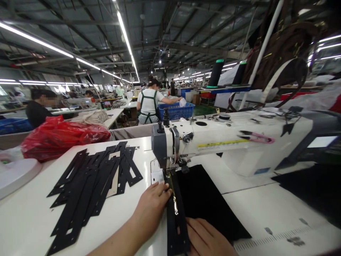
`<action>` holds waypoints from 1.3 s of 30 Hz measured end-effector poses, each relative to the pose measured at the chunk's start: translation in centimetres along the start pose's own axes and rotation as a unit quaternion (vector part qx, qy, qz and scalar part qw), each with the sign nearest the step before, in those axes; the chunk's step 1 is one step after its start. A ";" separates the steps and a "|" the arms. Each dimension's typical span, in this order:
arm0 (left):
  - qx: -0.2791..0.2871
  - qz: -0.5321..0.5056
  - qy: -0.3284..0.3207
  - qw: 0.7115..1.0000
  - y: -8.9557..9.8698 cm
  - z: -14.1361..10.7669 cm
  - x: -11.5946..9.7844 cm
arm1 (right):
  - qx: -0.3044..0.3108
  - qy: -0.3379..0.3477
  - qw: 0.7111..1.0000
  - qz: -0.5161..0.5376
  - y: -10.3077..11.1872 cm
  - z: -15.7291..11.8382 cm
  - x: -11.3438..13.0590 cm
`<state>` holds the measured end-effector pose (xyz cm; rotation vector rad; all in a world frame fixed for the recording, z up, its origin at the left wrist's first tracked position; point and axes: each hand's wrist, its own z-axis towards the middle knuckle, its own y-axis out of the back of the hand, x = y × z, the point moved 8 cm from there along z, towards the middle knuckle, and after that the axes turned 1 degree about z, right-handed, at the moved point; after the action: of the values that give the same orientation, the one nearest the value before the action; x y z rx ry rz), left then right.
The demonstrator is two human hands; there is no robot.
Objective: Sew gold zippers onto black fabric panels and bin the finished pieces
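Left hand and right hand are at a black strip with a gold zipper.
The left fingers lie bent at the strip's left edge, just before the head of the sewing machine; the right fingers touch its right edge, nearer to the person. Whether either hand pinches, I cannot tell. Black cloth lies beyond the right fingers; black cut pieces are left of the left fingers.
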<state>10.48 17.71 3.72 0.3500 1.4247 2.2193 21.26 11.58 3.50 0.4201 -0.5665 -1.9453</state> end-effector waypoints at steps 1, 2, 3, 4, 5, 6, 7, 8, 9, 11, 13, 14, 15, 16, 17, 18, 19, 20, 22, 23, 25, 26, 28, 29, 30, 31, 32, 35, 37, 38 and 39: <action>0.002 0.005 -0.001 1.000 0.1 -0.3 -0.3 | -0.002 0.002 1.000 -0.006 0.0 0.0 0.2; 0.004 0.013 -0.004 1.000 0.2 -0.5 -0.6 | 0.001 0.003 1.000 -0.006 -0.1 0.1 0.4; 0.005 0.022 -0.009 1.000 0.2 -0.7 -1.0 | 0.001 0.006 1.000 -0.003 0.0 0.2 0.6; 0.005 0.030 -0.014 0.999 0.2 -0.8 -1.2 | -0.003 0.008 1.000 0.000 0.2 0.3 0.7; 0.004 0.035 -0.019 0.999 0.3 -0.9 -1.5 | -0.009 0.010 1.000 0.000 0.4 0.4 0.8; 0.002 0.037 -0.023 0.999 0.3 -0.9 -1.7 | -0.016 0.009 1.000 -0.001 0.6 0.5 0.9; 0.000 0.038 -0.026 0.999 0.3 -0.9 -1.9 | -0.021 0.007 1.000 -0.002 0.8 0.5 0.9; -0.002 0.037 -0.028 0.999 0.4 -0.8 -2.0 | -0.026 0.006 1.000 -0.002 0.9 0.5 1.0; -0.003 0.036 -0.028 0.999 0.4 -0.7 -2.0 | -0.030 0.006 1.000 -0.002 1.0 0.5 1.0; -0.005 0.035 -0.028 0.999 0.5 -0.6 -2.1 | -0.028 0.004 1.000 0.000 0.9 0.5 0.9; -0.004 0.033 -0.027 0.999 0.6 -0.5 -2.1 | -0.027 0.004 1.000 -0.005 0.9 0.4 0.9; -0.003 0.033 -0.027 0.999 0.6 -0.5 -2.1 | -0.024 0.008 1.000 -0.009 0.8 0.5 0.9; -0.002 0.032 -0.027 0.999 0.6 -0.4 -2.1 | -0.020 0.012 1.000 -0.010 0.8 0.5 0.9; 0.000 0.031 -0.029 0.999 0.6 -0.4 -2.0 | -0.014 0.016 1.000 -0.010 0.7 0.5 0.9; 0.001 0.030 -0.031 0.999 0.5 -0.3 -2.0 | -0.010 0.016 1.000 -0.008 0.6 0.5 0.9; -0.002 0.030 -0.034 0.999 0.5 -0.2 -1.9 | -0.005 0.017 1.000 -0.003 0.6 0.5 0.8; -0.006 0.030 -0.039 0.999 0.5 -0.1 -1.8 | -0.002 0.014 1.000 0.002 0.5 0.5 0.7; -0.011 0.029 -0.044 0.999 0.5 0.0 -1.7 | 0.000 0.009 1.000 0.007 0.3 0.5 0.5; -0.023 0.027 -0.053 0.998 0.4 0.2 -1.5 | 0.004 -0.005 1.000 0.012 0.0 0.5 0.0; -0.028 0.025 -0.057 0.998 0.4 0.3 -1.3 | 0.008 -0.011 1.000 0.016 -0.2 0.5 -0.3; -0.031 0.022 -0.061 0.997 0.2 0.6 -0.9 | 0.013 -0.020 0.999 0.021 -0.6 0.6 -0.7; -0.032 0.022 -0.062 0.997 0.1 0.7 -0.8 | 0.012 -0.022 0.999 0.024 -0.7 0.7 -0.9; -0.037 0.021 -0.063 0.997 0.0 0.9 -0.4 | 0.008 -0.024 0.999 0.031 -1.0 0.9 -1.3; -0.039 0.017 -0.060 0.997 -0.1 1.0 -0.2 | 0.007 -0.026 0.999 0.035 -1.1 1.1 -1.5; -0.042 0.009 -0.055 0.998 -0.1 1.1 0.1 | 0.009 -0.026 0.999 0.039 -1.3 1.2 -1.8; -0.044 -0.001 -0.048 0.998 0.0 1.2 0.3 | 0.014 -0.025 0.999 0.041 -1.5 1.4 -1.9; -0.043 -0.013 -0.040 0.998 -0.1 1.4 0.6 | 0.017 -0.024 0.999 0.042 -1.7 1.5 -2.1; -0.038 -0.029 -0.015 0.999 -0.3 1.9 1.3 | 0.021 -0.026 0.999 0.034 -2.1 1.8 -2.8; -0.035 -0.023 -0.005 0.999 -0.7 2.1 1.8 | 0.020 -0.027 0.999 0.027 -2.3 1.8 -3.2; -0.035 -0.019 -0.004 0.999 -0.9 2.1 2.1 | 0.024 -0.024 0.999 0.023 -2.5 1.8 -3.3; -0.036 -0.016 -0.005 0.999 -1.1 2.2 2.3 | 0.031 -0.020 0.999 0.020 -2.8 1.8 -3.4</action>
<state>9.79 20.97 3.54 0.3115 1.3329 2.2324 19.63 16.06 3.58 0.4069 -0.6570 -1.9053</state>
